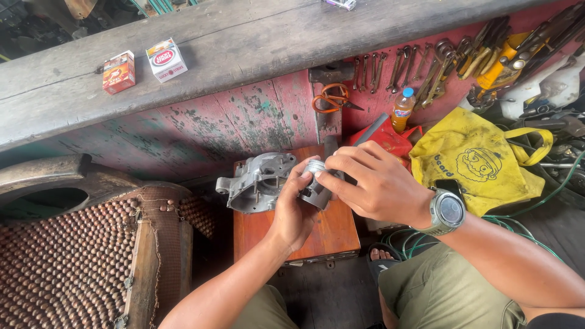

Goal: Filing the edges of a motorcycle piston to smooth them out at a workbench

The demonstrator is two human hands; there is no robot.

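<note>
Both hands meet over a small orange-brown wooden stool (332, 234), working on one grey metal piston (315, 186). The left hand (292, 210) cups the piston from below and behind, its fingers curled tight around the body, with the thumb pressed near the top rim. The right hand (375, 183), with a grey wristwatch (448, 211) on its wrist, comes in from the right; its fingertips are pinched together on the piston's upper edge. The piston is held just above the stool, not resting on it. Just beside it to the left, a grey cast metal engine casing (256, 181) lies on the stool top. Behind the stool stands a worn red and green painted wall under a broad wooden ledge (244, 42), where two small cardboard boxes (143, 66) sit near each other. Orange-handled scissors (332, 97) and a row of wrenches (390, 70) hang on the wall. A yellow cloth bag (481, 158) lies to the right, near a small bottle (402, 109). A beaded seat cover (67, 262) fills the lower left.
</note>
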